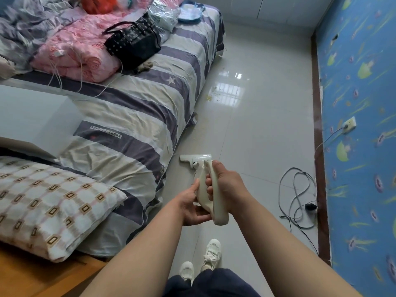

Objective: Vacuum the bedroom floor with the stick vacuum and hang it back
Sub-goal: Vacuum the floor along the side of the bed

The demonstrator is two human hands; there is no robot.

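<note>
Gripping stick vacuum (219, 215) handle, right hand (226, 183) wrapped round, left hand (191, 205) pinching

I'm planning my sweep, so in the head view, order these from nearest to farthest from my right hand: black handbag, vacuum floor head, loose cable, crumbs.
1. Floor head, on the tiles ahead of the right hand gripping the vacuum handle.
2. Cable, looped on the floor to the right.
3. Crumbs, farther ahead beside the bed.
4. Handbag, on the bed, far left.

Both forearms reach up from 6 o'clock. The right hand (226, 184) curls round the vacuum handle (220, 217); the left hand (192, 207), at its 8 o'clock, grips it too.
</note>
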